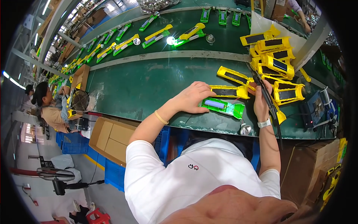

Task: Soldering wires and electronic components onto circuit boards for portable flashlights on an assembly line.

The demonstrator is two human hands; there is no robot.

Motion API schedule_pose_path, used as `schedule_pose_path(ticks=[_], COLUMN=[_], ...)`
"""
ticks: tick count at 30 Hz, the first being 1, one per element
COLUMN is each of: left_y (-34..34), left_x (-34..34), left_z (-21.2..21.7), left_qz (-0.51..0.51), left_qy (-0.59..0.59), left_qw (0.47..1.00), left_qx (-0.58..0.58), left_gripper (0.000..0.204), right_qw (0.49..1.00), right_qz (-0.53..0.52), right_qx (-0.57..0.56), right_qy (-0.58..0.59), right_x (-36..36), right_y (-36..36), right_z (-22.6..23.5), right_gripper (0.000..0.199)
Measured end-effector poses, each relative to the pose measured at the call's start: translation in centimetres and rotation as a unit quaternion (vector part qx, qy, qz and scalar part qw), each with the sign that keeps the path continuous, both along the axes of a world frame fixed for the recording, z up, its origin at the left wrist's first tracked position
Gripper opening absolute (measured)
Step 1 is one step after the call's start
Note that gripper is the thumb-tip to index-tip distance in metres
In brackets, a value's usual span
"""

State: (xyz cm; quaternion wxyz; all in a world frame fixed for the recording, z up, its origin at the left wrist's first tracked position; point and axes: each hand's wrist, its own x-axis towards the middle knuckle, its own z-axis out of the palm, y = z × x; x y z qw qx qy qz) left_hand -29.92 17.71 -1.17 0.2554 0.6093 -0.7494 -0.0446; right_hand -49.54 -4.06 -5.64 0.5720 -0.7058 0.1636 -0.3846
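Observation:
My left hand (194, 98) is closed about the left ends of a yellow flashlight cover with a dark panel (224, 91) and a green flashlight housing (234, 109), which lie side by side. A purple battery cell (214, 104) sits in the green housing, and a red wire runs near its right end. My right hand (261, 102) grips a black corded tool that looks like a soldering iron (265, 91), right of both parts; its tip is hard to make out. Close by on the bench edge is a silver lamp head (245, 129), wired to the housing.
More yellow covers (274, 56) are heaped at the right, behind my right hand. Beyond a raised rail (167, 55), green and yellow flashlights (190, 35) stand in rows, one lit. A blue device (315, 110) is at far right. An open carton (112, 136) and another person (54, 108) are left.

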Motion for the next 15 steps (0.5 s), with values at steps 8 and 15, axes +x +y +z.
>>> schedule_pose_path(ticks=[8,15], left_y=[1.2,5.1], left_x=[0.6,3.9], left_z=[-1.5,-0.5], left_qz=[0.090,0.140], left_qy=[0.047,0.026], left_qw=[0.995,0.990], left_qx=[-0.009,0.023], left_gripper=[0.050,0.055], right_qw=[0.999,0.995], right_qz=[-0.036,-0.096], right_qx=[-0.026,-0.014], right_qy=[-0.030,0.014], right_x=[0.5,-0.5], right_y=[0.0,0.0], right_z=[0.2,1.3], right_gripper=[0.032,0.032])
